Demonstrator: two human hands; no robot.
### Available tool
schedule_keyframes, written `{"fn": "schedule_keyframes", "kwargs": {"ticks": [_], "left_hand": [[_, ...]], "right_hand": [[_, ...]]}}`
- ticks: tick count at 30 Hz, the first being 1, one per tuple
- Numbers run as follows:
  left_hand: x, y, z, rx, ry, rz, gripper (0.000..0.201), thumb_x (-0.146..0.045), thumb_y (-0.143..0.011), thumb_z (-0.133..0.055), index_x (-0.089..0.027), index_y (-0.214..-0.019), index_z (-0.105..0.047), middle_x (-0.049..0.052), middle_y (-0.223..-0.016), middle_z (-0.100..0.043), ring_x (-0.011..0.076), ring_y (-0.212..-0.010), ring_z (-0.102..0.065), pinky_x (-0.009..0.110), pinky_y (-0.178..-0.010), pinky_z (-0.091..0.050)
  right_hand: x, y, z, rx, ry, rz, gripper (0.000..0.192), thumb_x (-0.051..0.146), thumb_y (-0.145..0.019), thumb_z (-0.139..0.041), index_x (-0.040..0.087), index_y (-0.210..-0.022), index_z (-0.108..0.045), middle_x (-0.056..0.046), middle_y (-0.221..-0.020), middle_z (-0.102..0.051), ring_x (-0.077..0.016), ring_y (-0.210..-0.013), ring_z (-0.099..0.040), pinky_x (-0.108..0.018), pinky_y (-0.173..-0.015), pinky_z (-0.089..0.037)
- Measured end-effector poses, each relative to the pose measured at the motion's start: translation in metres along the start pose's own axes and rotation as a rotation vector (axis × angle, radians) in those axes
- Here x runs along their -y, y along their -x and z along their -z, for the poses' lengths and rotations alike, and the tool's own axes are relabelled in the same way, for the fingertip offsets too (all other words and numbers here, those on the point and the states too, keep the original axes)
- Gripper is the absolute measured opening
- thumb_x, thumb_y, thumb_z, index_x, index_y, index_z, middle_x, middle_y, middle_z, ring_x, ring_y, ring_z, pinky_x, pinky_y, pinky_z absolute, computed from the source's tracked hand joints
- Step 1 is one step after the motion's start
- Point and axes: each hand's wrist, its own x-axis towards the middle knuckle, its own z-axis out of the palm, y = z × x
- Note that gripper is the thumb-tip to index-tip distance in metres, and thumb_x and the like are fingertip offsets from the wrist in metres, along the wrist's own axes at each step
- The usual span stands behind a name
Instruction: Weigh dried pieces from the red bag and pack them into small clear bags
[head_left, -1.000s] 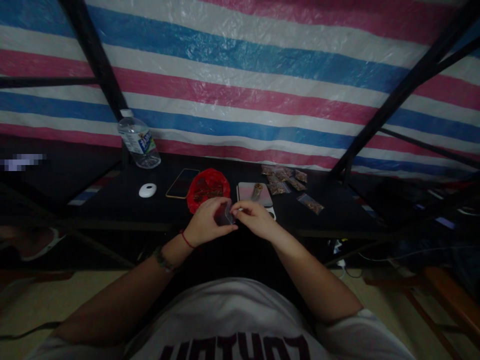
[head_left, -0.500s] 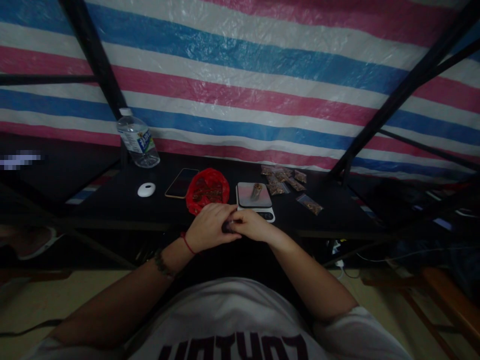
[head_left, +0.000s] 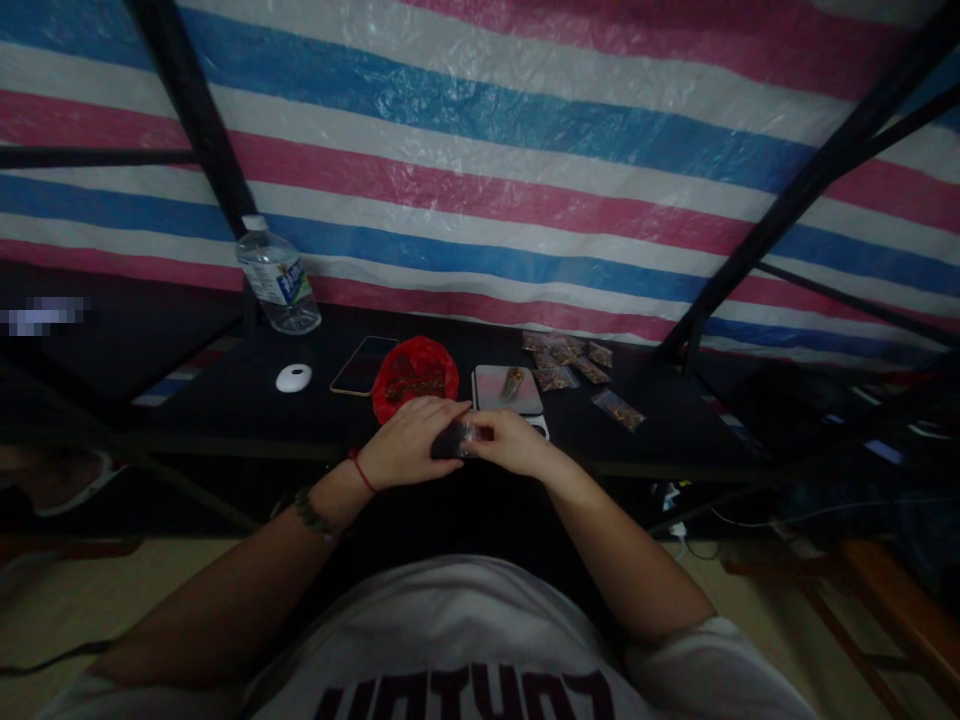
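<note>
Pinching from both sides, a small clear plastic bag (head_left: 454, 440) is held between the left hand (head_left: 409, 445) and the right hand (head_left: 510, 442) at the near edge of the desk (head_left: 225, 400); both hands are closed on it, fingertips nearly touching. Compared with half a second ago, the bag is more exposed between the hands, where before it was almost covered, and the hands sit slightly higher.

Just beyond the hands a scale (head_left: 508, 391) carrying a small brown piece is seen, with a red bag (head_left: 415, 376) beyond the left hand. Further left lie a phone (head_left: 364, 364), a white oval object (head_left: 293, 378) and a water bottle (head_left: 277, 276). Beyond the right hand, filled packets (head_left: 570, 358) are scattered. A striped tarpaulin (head_left: 480, 150) on a dark frame closes the back.
</note>
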Motion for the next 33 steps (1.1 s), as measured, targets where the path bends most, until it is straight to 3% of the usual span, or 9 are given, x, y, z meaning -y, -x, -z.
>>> {"fn": "schedule_keyframes", "kwargs": {"ticks": [4,11,16,20,22,24,26,29,33], "left_hand": [[-0.004,0.000,-0.006,-0.018,0.028,0.006,0.076,-0.054,-0.068,-0.070,-0.019,-0.131,-0.047,0.013,-0.123,-0.059,0.0304,-0.113,-0.055,0.046,-0.098,-0.040],[-0.007,0.000,-0.004,-0.028,0.120,0.022,0.062,-0.044,-0.073,-0.066,-0.017,-0.127,-0.050,0.012,-0.119,-0.061,0.0270,-0.109,-0.057,0.042,-0.095,-0.044],[-0.005,0.001,-0.005,-0.045,0.183,0.042,0.067,-0.050,-0.070,-0.069,-0.019,-0.127,-0.051,0.012,-0.119,-0.062,0.0282,-0.109,-0.058,0.044,-0.096,-0.044],[0.003,0.000,-0.006,-0.071,0.179,0.051,0.063,-0.050,-0.073,-0.067,-0.017,-0.124,-0.052,0.013,-0.120,-0.062,0.0270,-0.109,-0.059,0.042,-0.096,-0.045],[0.010,0.000,-0.007,-0.122,0.155,0.088,0.061,-0.049,-0.074,-0.066,-0.016,-0.123,-0.053,0.013,-0.121,-0.062,0.0268,-0.110,-0.059,0.041,-0.097,-0.045],[0.019,-0.001,-0.008,-0.202,0.125,0.163,0.060,-0.049,-0.073,-0.066,-0.016,-0.122,-0.054,0.012,-0.121,-0.062,0.0272,-0.111,-0.058,0.042,-0.099,-0.044],[0.028,-0.002,-0.009,-0.288,0.110,0.251,0.059,-0.049,-0.073,-0.067,-0.017,-0.121,-0.054,0.012,-0.120,-0.062,0.0271,-0.110,-0.059,0.042,-0.099,-0.044],[0.038,-0.003,-0.011,-0.365,0.131,0.334,0.059,-0.048,-0.072,-0.068,-0.017,-0.120,-0.055,0.011,-0.118,-0.063,0.0268,-0.109,-0.060,0.041,-0.097,-0.046],[0.042,-0.002,-0.014,-0.370,0.155,0.358,0.059,-0.049,-0.071,-0.068,-0.017,-0.120,-0.055,0.011,-0.118,-0.063,0.0271,-0.108,-0.060,0.041,-0.096,-0.046]], "right_hand": [[0.006,0.000,-0.005,0.017,-0.070,-0.077,0.014,0.021,-0.076,-0.066,0.014,-0.086,-0.071,-0.003,-0.080,-0.069,-0.0141,-0.069,-0.059,-0.024,-0.066,-0.043],[0.003,-0.003,-0.007,0.008,-0.163,-0.055,0.015,0.017,-0.079,-0.059,0.015,-0.086,-0.072,-0.003,-0.083,-0.071,-0.0149,-0.075,-0.062,-0.025,-0.071,-0.045],[0.005,-0.005,-0.011,-0.016,-0.197,-0.041,0.015,0.016,-0.079,-0.057,0.015,-0.083,-0.072,-0.002,-0.078,-0.069,-0.0134,-0.071,-0.060,-0.025,-0.070,-0.045],[0.000,-0.005,0.003,-0.030,-0.195,0.005,0.018,0.026,-0.083,-0.058,0.016,-0.083,-0.073,-0.003,-0.080,-0.070,-0.0152,-0.075,-0.061,-0.027,-0.072,-0.046],[-0.014,-0.006,0.021,-0.179,-0.164,-0.023,0.022,0.033,-0.083,-0.059,0.018,-0.089,-0.073,-0.005,-0.083,-0.070,-0.0165,-0.077,-0.062,-0.029,-0.073,-0.047],[-0.037,-0.008,0.040,-0.435,-0.075,-0.077,0.029,0.037,-0.078,-0.064,0.019,-0.101,-0.071,-0.006,-0.091,-0.069,-0.0178,-0.080,-0.062,-0.032,-0.076,-0.048],[-0.067,-0.012,0.056,-0.618,0.049,-0.133,0.047,0.037,-0.071,-0.070,0.019,-0.114,-0.065,-0.009,-0.106,-0.066,-0.0207,-0.093,-0.061,-0.036,-0.083,-0.048],[-0.108,-0.019,0.066,-0.606,0.149,-0.244,0.068,0.036,-0.063,-0.076,0.016,-0.125,-0.056,-0.013,-0.115,-0.063,-0.0241,-0.104,-0.059,-0.040,-0.092,-0.045],[-0.130,-0.027,0.066,-0.459,0.203,-0.325,0.054,0.035,-0.064,-0.074,0.014,-0.112,-0.064,-0.012,-0.108,-0.066,-0.0237,-0.096,-0.062,-0.039,-0.088,-0.047]]}}
